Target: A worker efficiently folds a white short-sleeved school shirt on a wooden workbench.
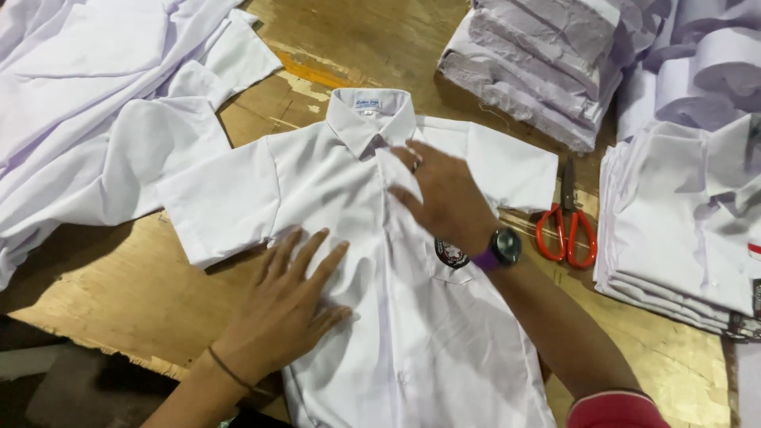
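Note:
A white short-sleeved shirt lies face up on the wooden table, collar away from me. My left hand rests flat on its left front panel, fingers spread. My right hand, with a watch on a purple strap at the wrist, lies over the button placket just below the collar, fingertips pinching the edge of the fabric. A round dark badge on the chest pocket shows just below that wrist.
Orange-handled scissors lie to the right of the shirt. Stacks of folded white shirts stand at the right and far right back. Loose white shirts are heaped at the left. The table's near edge runs at lower left.

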